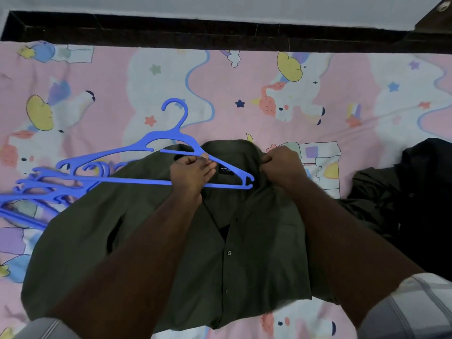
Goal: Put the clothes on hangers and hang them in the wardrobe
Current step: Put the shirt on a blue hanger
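An olive shirt (186,241) lies flat on the bedsheet (244,94), front up, collar away from the person. The left hand (189,172) grips a blue hanger (137,178) by its lower bar and holds it over the collar, the right tip near the neck label. The right hand (281,165) is clenched on the collar's right side. More hangers (29,192) lie piled at the left; dark clothes (411,196) sit at the right.

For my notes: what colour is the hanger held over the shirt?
Blue; the hanger shows best in the head view, over the dark olive-green shirt.
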{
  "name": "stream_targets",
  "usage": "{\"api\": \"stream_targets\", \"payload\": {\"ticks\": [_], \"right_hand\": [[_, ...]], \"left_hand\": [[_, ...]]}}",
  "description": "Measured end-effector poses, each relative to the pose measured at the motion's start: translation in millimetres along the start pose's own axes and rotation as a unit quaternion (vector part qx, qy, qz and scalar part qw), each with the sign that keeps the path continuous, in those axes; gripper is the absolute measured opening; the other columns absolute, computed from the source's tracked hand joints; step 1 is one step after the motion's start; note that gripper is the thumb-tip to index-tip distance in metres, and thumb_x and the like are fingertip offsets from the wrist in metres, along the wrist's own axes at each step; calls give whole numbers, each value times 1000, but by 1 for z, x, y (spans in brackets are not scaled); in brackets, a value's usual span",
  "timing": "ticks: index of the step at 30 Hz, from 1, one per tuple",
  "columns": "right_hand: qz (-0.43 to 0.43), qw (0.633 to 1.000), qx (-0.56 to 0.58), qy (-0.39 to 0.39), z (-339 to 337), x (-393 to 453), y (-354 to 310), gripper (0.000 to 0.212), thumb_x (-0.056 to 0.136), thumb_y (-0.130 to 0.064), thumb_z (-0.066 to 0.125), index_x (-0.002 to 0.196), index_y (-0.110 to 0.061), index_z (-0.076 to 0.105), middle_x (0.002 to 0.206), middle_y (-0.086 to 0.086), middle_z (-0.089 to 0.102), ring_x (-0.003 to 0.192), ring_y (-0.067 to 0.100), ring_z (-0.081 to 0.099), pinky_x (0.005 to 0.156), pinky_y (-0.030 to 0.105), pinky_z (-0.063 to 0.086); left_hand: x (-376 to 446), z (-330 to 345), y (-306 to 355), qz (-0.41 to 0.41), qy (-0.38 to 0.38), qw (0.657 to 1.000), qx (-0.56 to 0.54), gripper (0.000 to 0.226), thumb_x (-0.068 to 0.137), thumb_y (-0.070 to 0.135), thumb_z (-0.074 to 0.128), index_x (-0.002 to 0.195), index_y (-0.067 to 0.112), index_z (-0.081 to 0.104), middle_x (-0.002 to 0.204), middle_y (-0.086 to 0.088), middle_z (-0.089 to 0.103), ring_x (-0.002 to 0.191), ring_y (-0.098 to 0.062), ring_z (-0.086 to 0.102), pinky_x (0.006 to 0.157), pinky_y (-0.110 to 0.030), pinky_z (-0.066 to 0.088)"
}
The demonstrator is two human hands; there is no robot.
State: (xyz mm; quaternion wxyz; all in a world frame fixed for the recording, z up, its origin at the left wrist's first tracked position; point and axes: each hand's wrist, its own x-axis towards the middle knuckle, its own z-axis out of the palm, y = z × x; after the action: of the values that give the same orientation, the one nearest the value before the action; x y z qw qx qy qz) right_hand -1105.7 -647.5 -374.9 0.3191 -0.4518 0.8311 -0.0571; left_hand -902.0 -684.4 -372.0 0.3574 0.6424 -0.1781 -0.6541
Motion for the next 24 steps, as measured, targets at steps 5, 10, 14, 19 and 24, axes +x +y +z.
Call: {"api": "stream_targets", "payload": {"ticks": [5, 10, 14, 19, 24], "right_hand": [[-3, 972, 227, -60, -32, -5, -39, 4, 85, -7, 72, 87, -4, 75, 78, 10, 73, 65, 22, 66, 66, 30, 58], [-38, 990, 133, 7, -32, 2, -29, 15, 86, -15, 64, 78, -16, 76, 69, 1, 73, 66, 18, 69, 79, 37, 59], [-31, 992, 120, 27, -23, 1, -8, 11, 88, -18, 69, 93, -14, 78, 83, -5, 72, 80, 17, 71, 87, 39, 58], [-27, 988, 149, 17, -3, 2, -16, 17, 89, -16, 69, 103, -13, 77, 98, 3, 76, 89, 18, 70, 88, 32, 55], [-33, 991, 119, 55, 8, 10, -22, 22, 93, -17, 64, 112, -14, 75, 109, 4, 75, 102, 21, 68, 94, 28, 49]], "left_hand": [[-1, 27, -8, -56, -44, 997, -36, 13, 99, -1, 57, 109, -10, 60, 100, -23, 70, 73, -21, 75, 69, -28, 63], [-4, 29, 3, -103, -101, 972, 183, 7, 99, 10, 58, 103, 4, 62, 99, -14, 67, 83, -24, 66, 68, -32, 58], [20, -15, 36, 111, 14, 937, 332, 18, 94, 9, 54, 81, 6, 66, 84, -13, 72, 74, -27, 70, 73, -36, 59], [40, -51, 54, 209, 59, 840, 498, 25, 98, 17, 56, 119, 10, 68, 117, -8, 71, 110, -28, 63, 93, -32, 45], [60, -70, 39, 199, -3, 745, 637, 33, 99, 24, 53, 129, 15, 62, 127, -12, 66, 118, -36, 58, 100, -46, 46]]}}
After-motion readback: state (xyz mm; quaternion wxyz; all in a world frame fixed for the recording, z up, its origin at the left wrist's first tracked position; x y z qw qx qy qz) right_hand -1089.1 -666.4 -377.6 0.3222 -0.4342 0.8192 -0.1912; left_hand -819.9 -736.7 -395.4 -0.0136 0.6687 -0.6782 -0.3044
